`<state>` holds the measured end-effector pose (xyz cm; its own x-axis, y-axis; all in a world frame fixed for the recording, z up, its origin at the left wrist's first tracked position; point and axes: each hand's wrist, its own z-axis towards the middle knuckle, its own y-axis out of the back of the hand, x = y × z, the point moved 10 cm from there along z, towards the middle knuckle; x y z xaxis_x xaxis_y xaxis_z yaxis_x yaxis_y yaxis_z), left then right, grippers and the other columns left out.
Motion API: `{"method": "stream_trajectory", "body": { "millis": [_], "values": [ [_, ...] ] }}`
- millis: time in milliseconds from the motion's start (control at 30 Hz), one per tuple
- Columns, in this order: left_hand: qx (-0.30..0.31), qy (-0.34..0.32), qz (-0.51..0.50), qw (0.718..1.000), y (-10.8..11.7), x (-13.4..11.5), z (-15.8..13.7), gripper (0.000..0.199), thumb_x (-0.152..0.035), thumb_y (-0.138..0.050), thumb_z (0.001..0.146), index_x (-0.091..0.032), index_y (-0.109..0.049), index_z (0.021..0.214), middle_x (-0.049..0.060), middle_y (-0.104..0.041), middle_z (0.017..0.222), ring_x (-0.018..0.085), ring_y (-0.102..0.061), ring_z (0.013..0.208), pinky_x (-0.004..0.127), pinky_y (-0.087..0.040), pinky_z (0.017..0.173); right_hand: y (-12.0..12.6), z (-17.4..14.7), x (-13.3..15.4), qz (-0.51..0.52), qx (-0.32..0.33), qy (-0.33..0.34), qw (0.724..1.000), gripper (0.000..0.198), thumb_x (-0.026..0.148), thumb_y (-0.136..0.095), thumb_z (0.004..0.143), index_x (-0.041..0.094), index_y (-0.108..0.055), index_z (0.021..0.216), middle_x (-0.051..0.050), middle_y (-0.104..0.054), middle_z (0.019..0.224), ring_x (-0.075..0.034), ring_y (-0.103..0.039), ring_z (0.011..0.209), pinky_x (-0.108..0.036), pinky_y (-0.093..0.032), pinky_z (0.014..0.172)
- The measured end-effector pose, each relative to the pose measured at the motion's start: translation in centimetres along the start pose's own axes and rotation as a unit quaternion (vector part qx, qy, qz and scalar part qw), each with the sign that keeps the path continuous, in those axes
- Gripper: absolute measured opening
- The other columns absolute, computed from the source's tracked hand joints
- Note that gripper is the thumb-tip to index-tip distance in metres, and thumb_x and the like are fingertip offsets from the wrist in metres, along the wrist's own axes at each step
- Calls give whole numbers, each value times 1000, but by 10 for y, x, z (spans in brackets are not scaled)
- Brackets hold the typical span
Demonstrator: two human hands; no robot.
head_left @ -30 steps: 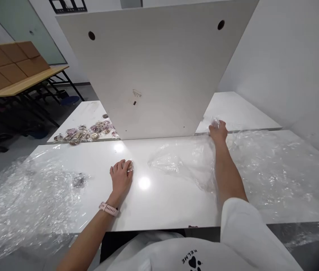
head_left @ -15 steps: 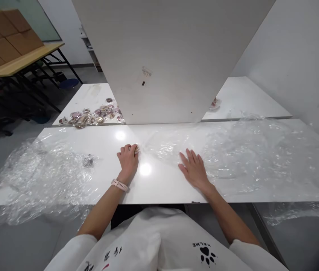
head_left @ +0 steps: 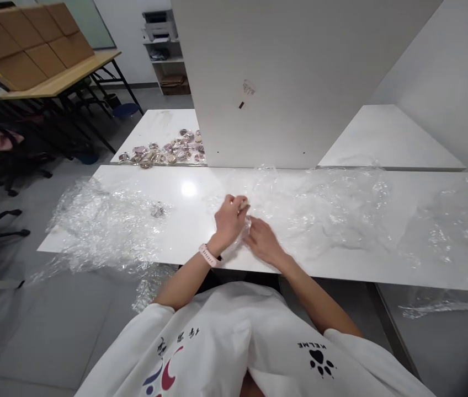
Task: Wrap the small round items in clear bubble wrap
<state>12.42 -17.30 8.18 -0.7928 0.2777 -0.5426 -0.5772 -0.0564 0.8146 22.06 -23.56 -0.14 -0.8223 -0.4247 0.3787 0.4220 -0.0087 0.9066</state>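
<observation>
My left hand (head_left: 230,220), wearing a pale pink wristband, is raised over the white table with fingers closed. A small pale thing shows at its fingertips, too little visible to name. Just to its right and lower, my right hand (head_left: 264,240) has its fingers bent on the clear plastic film (head_left: 333,215), a crinkled piece of which shows between the two hands. That film spreads wide over the right half of the table. Some of its near end is hidden behind my hands.
A crumpled heap of clear plastic (head_left: 101,226) covers the table's left side and hangs over its front edge, with a small greyish wad (head_left: 158,209) beside it. Small wrapped items (head_left: 171,150) lie beyond, left of an upright white panel (head_left: 300,82). Cardboard boxes (head_left: 31,49) stand far left.
My left hand has lifted and moved right. My right hand has come in left beside it, its spread fingers now bent on the film, which has shifted. The view has turned left.
</observation>
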Motion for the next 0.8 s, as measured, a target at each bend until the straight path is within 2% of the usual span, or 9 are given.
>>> {"method": "stream_trajectory", "body": {
  "millis": [67, 167, 333, 467, 500, 567, 667, 733, 800],
  "values": [
    [79, 2, 41, 996, -38, 6, -10, 18, -31, -53, 99, -23, -63, 111, 5, -57, 102, 16, -57, 84, 26, -37, 62, 18, -21, -45, -6, -22, -78, 997, 52, 43, -29, 103, 20, -50, 146, -11, -46, 153, -28, -40, 143, -51, -33, 117],
    [106, 1, 73, 992, -60, 22, -15, 19, -30, -52, 99, -24, -62, 113, 6, -57, 104, 18, -56, 86, 27, -34, 61, 53, -67, -131, -39, -38, -190, 980, 53, 42, -28, 103, 22, -47, 147, -9, -41, 157, -25, -34, 147, -50, -30, 119],
    [114, 13, 58, 992, -57, 33, -5, 22, -31, -50, 99, -24, -62, 116, 7, -58, 106, 18, -57, 86, 27, -36, 65, 129, -149, -273, -123, -76, -393, 908, 54, 43, -29, 101, 18, -49, 144, -15, -43, 153, -29, -31, 148, -52, -27, 119],
    [167, 73, -50, 982, -41, 45, 15, 21, -35, -51, 99, -21, -66, 104, 6, -63, 98, 16, -59, 77, 28, -42, 67, 174, -177, -322, -131, -87, -463, 872, 55, 62, -35, 95, 28, -63, 128, -20, -60, 127, -41, -48, 132, -66, -36, 103],
    [160, 84, -70, 981, -28, 47, 22, 21, -36, -51, 99, -21, -66, 102, 6, -63, 97, 16, -59, 76, 28, -43, 68, 184, -176, -321, -139, -97, -464, 870, 55, 67, -39, 91, 30, -66, 121, -19, -64, 115, -45, -53, 124, -71, -38, 96],
    [85, 82, -74, 990, 13, 46, 37, 21, -38, -54, 97, -22, -66, 102, 5, -63, 98, 17, -59, 76, 30, -45, 68, 201, -162, -297, -169, -132, -424, 880, 57, 70, -41, 89, 29, -69, 116, -18, -67, 100, -49, -59, 110, -75, -39, 85],
    [-74, 0, -79, 994, 85, 19, 46, 18, -38, -58, 96, -25, -66, 106, 5, -62, 100, 19, -59, 83, 32, -46, 72, 201, -121, -221, -209, -178, -335, 901, 57, 60, -36, 96, 21, -68, 123, -21, -69, 106, -46, -62, 106, -65, -43, 81],
    [-130, -76, -119, 981, 116, -8, 40, 17, -37, -58, 96, -27, -65, 107, 4, -63, 102, 20, -59, 92, 33, -48, 77, 174, -82, -159, -191, -169, -278, 926, 50, 50, -40, 98, 15, -71, 117, -20, -70, 112, -39, -64, 103, -57, -46, 84],
    [-146, -139, -151, 968, 132, -34, 28, 17, -38, -57, 97, -28, -65, 108, 3, -64, 103, 20, -59, 98, 34, -49, 81, 115, -30, -78, -125, -76, -137, 980, 42, 41, -42, 99, 15, -73, 109, -17, -72, 112, -34, -64, 104, -53, -45, 92]
  ]
}}
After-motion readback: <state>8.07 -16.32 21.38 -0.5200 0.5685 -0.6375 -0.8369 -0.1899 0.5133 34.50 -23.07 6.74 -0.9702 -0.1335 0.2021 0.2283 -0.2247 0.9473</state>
